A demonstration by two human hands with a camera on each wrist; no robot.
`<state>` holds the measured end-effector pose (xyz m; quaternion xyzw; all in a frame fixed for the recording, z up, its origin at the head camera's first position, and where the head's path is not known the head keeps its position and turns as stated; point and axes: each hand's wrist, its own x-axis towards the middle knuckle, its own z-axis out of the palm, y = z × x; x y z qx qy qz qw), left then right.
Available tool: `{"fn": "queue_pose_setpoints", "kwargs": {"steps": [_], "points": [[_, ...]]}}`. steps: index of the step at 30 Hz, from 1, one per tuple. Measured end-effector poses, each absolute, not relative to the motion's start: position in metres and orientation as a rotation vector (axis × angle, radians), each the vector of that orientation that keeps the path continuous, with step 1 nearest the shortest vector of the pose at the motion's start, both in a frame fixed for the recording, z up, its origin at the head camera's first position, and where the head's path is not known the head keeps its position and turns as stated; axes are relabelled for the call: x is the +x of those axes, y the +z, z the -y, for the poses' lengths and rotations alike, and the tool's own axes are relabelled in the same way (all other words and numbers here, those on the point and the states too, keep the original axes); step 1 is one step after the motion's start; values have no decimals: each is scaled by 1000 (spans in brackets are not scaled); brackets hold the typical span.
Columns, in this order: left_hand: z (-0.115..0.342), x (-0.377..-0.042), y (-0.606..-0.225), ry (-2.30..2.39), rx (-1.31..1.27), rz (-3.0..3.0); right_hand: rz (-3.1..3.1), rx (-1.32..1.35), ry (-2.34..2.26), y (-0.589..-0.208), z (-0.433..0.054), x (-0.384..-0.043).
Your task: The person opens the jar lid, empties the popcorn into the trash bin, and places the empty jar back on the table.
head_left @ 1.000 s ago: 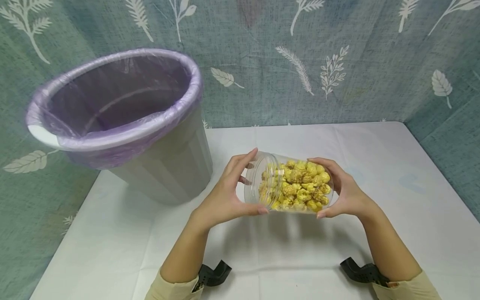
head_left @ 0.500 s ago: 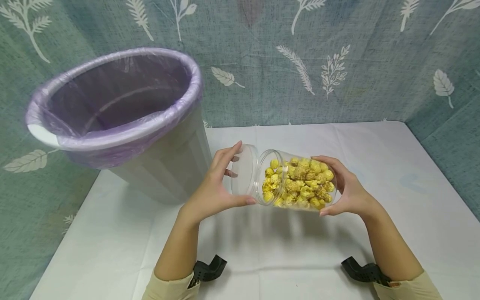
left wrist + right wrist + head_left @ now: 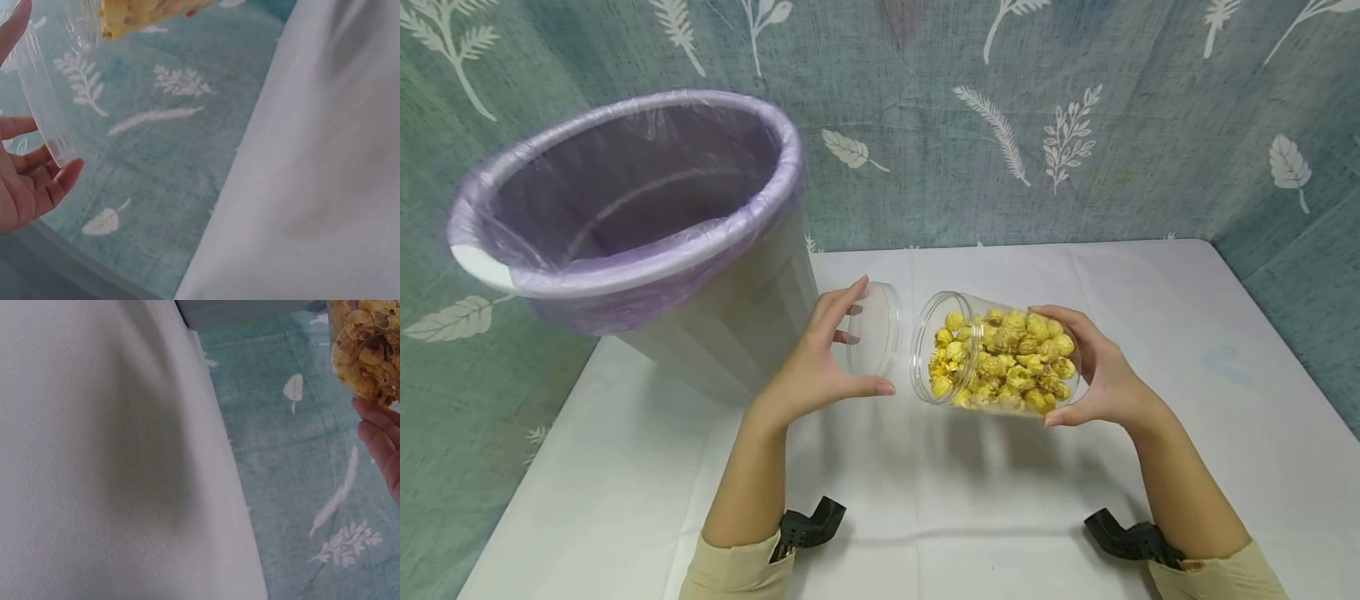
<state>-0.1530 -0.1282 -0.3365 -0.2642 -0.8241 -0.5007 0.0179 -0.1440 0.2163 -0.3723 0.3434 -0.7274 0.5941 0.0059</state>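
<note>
A clear jar (image 3: 1000,354) of yellow popcorn (image 3: 1018,358) lies on its side in the air above the table, its open mouth facing left. My right hand (image 3: 1101,375) grips the jar round its base end. In my left hand (image 3: 820,354) is a clear round lid (image 3: 876,329), held by the rim between thumb and fingers, a small gap away from the jar's mouth. The left wrist view shows the lid (image 3: 44,94) edge-on against the fingertips. At the right wrist view's edge, fingers (image 3: 378,434) support the popcorn-filled jar (image 3: 369,350).
A large grey bin (image 3: 752,308) with a purple liner (image 3: 647,287) over its rim stands left of the hands. White cloth covers the table (image 3: 985,517). Behind it hangs a green curtain (image 3: 917,192) with white leaf prints.
The lid has come off the jar. My left hand has moved left and slightly up with it, while the right hand and jar have shifted slightly right and up.
</note>
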Motion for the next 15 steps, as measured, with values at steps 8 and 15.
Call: {"fn": "queue_pose_setpoints", "kwargs": {"steps": [8, 15], "points": [[131, -158, -342, -1559, -778, 2644, 2198, 1142, 1865, -375, -218, -147], [130, -164, -348, -1442, -737, 2790, 2228, 1083, 1869, -374, -219, -146]]}}
